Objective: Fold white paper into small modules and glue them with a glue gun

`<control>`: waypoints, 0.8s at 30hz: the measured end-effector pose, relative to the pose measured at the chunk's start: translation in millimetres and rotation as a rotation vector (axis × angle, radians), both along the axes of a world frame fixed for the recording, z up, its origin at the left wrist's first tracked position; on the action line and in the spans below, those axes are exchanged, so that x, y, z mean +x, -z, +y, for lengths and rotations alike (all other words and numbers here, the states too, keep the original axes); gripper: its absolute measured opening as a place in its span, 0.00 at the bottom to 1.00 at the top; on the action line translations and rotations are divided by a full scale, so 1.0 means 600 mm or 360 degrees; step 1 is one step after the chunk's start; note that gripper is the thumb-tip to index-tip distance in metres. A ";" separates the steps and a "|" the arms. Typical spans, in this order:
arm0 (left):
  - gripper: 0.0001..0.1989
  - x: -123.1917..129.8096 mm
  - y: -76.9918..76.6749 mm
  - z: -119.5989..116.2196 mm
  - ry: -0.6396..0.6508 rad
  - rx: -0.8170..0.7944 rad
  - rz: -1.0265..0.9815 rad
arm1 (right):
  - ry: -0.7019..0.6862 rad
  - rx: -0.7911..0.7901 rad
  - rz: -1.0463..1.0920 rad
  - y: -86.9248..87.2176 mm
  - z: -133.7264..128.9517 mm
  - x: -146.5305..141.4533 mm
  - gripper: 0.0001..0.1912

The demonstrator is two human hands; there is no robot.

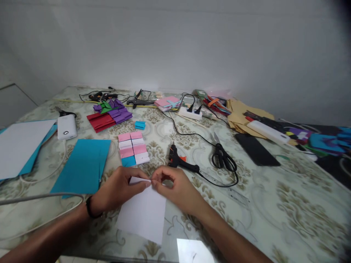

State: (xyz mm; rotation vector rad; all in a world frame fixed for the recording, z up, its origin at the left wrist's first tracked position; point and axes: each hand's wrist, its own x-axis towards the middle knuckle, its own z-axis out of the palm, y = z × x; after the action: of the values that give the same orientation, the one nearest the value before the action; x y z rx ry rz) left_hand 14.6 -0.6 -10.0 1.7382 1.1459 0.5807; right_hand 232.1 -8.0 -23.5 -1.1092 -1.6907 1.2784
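Note:
A white sheet of paper [144,215] lies in front of me, its far edge pinched between both hands. My left hand [120,186] grips that edge with thumb and index finger and wears a dark wristband. Close beside it, my right hand [175,188] pinches the same edge, the fingertips of both hands nearly touching. Blue paper [82,164] rests left of my left hand. Just beyond my hands are folded pink, white and blue paper pieces [134,148]. A black glue gun [178,159] lies beyond my right hand.
Black-handled scissors [223,159], a dark phone [256,149] and a clear ruler [227,190] lie to the right. A white power bank [67,127] and paper sheets [24,142] are at left. Cords run from a power strip [190,113] near the wall.

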 end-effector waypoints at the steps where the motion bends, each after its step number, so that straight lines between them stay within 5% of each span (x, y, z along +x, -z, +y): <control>1: 0.10 0.002 0.001 -0.001 0.0005 0.0024 0.0015 | -0.0001 0.0002 0.0004 0.000 -0.001 -0.002 0.03; 7: 0.10 0.004 0.001 -0.007 0.0030 0.0002 -0.0096 | -0.0036 0.0036 0.0030 -0.007 -0.007 -0.009 0.03; 16: 0.12 -0.018 -0.025 0.007 -0.0342 -0.0209 -0.0342 | 0.0125 0.0105 0.0085 -0.020 0.019 0.040 0.03; 24: 0.12 -0.001 -0.003 -0.004 -0.0042 -0.0108 -0.0269 | -0.0027 0.0121 -0.0070 -0.015 0.002 0.008 0.05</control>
State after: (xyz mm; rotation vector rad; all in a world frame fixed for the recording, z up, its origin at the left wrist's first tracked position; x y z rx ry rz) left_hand 14.3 -2.9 -8.1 1.5868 1.0591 0.6840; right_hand 237.0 -6.7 -14.6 -1.0872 -1.7697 1.1981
